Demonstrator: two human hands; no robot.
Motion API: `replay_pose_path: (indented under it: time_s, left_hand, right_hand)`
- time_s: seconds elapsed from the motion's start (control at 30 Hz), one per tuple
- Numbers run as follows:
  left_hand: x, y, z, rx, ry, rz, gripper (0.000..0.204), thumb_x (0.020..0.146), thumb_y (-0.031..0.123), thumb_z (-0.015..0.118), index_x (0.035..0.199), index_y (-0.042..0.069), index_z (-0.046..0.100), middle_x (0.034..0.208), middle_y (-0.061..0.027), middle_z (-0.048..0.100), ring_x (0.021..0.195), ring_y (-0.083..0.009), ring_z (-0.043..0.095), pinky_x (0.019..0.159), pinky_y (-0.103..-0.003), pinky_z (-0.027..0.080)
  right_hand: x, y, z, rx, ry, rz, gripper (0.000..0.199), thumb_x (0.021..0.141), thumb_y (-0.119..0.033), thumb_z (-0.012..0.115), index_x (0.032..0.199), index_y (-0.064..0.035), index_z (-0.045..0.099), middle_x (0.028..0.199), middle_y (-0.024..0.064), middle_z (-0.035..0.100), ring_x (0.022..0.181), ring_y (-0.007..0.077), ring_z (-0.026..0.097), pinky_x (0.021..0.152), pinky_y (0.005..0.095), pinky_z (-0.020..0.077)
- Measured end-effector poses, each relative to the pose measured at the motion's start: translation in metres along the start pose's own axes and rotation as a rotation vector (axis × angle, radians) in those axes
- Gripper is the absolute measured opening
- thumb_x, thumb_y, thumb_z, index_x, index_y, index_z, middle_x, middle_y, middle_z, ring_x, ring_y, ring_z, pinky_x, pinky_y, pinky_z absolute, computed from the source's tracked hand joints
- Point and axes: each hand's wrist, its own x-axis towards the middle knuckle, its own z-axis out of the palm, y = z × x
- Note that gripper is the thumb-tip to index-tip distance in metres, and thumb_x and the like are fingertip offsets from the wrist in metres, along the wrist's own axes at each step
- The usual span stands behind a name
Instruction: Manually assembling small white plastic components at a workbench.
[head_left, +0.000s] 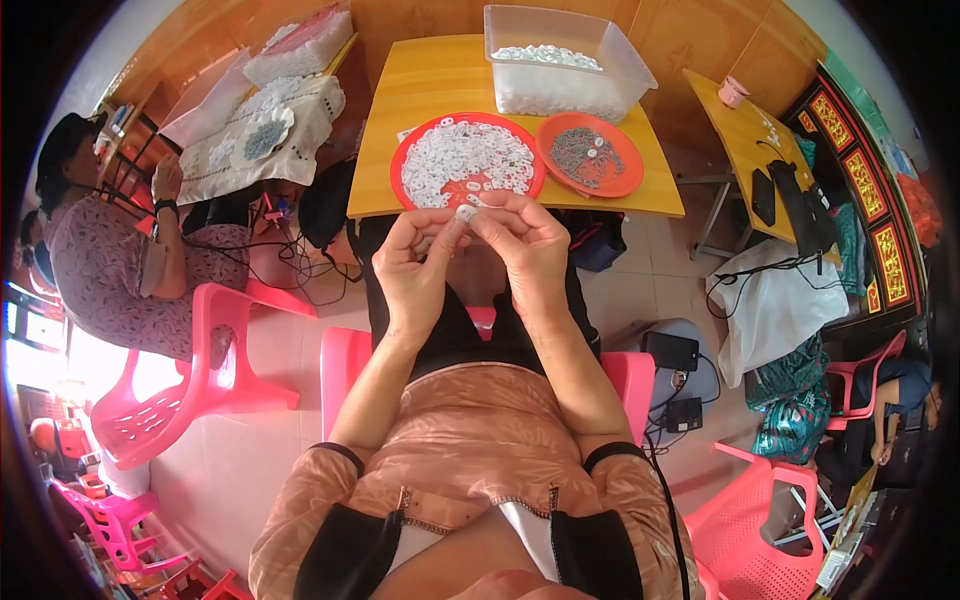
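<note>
My left hand [415, 268] and my right hand [527, 252] meet just in front of the table's near edge, fingertips pinched together. Between them they grip a small white plastic piece [466, 212]; the fingers cover much of it. Right behind my fingertips lies a red round tray [404, 180] heaped with small white oval plastic pieces [468, 150]. To its right an orange-red round tray [628, 172] holds a pile of small grey metal parts [580, 155], with a few white pieces on top.
A clear plastic bin [560, 95] of white pieces stands at the back of the yellow table [430, 75]. At left, another person [150, 240] sits at a cloth-covered table [300, 120]. Pink chairs [215, 330] stand around. A side table [735, 150] with black cables is at right.
</note>
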Motion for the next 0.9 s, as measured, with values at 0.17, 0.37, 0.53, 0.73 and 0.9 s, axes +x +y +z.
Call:
replay_pose_path:
  time_s: [0.17,0.37,0.53,0.73,0.9]
  left_hand:
    - [0.000,0.003,0.001,0.029,0.004,0.054,0.011,0.085,0.000,0.063,0.095,-0.003,0.059,0.081,-0.0050,0.065,0.070,-0.0067,0.061,0.063,-0.017,0.048]
    - [0.002,-0.011,-0.009,-0.233,-0.113,0.004,0.017,0.085,0.000,0.063,0.101,-0.003,0.058,0.084,-0.0053,0.065,0.070,-0.0078,0.060,0.065,-0.018,0.048]
    - [0.011,-0.017,-0.009,-0.166,-0.252,0.191,0.031,0.087,0.018,0.063,0.111,0.000,0.060,0.108,-0.0099,0.061,0.107,-0.0178,0.053,0.091,-0.030,0.042]
    - [0.011,-0.022,-0.013,-0.263,-0.355,0.190,0.035,0.090,0.030,0.057,0.107,0.000,0.062,0.114,-0.0123,0.059,0.113,-0.0233,0.050,0.098,-0.037,0.036]
    - [0.008,-0.018,-0.010,-0.218,-0.328,0.253,0.034,0.089,0.030,0.059,0.103,-0.002,0.061,0.106,-0.0118,0.062,0.108,-0.0234,0.053,0.096,-0.037,0.039]
  right_hand:
    - [-0.002,-0.008,0.003,0.019,-0.047,0.026,0.020,0.082,0.004,0.063,0.102,0.0050,0.058,0.087,0.0104,0.068,0.078,0.0101,0.063,0.070,0.0204,0.0502]
    - [-0.004,-0.010,0.001,0.045,-0.071,0.045,0.024,0.081,0.004,0.064,0.104,0.0047,0.056,0.087,0.0105,0.068,0.080,0.0103,0.063,0.073,0.0206,0.0497]
    - [-0.007,-0.013,0.004,0.064,-0.080,0.066,0.026,0.081,0.003,0.065,0.104,0.0028,0.054,0.087,0.0098,0.068,0.080,0.0095,0.063,0.074,0.0198,0.0484]
    - [-0.012,-0.016,0.010,0.103,-0.101,0.102,0.023,0.080,0.003,0.066,0.098,-0.0009,0.052,0.084,0.0071,0.068,0.072,0.0055,0.059,0.062,0.0171,0.0438]
    - [-0.013,-0.012,0.006,0.140,-0.136,0.158,0.024,0.080,0.003,0.066,0.098,-0.0035,0.052,0.090,0.0089,0.068,0.085,0.0102,0.063,0.078,0.0213,0.0459]
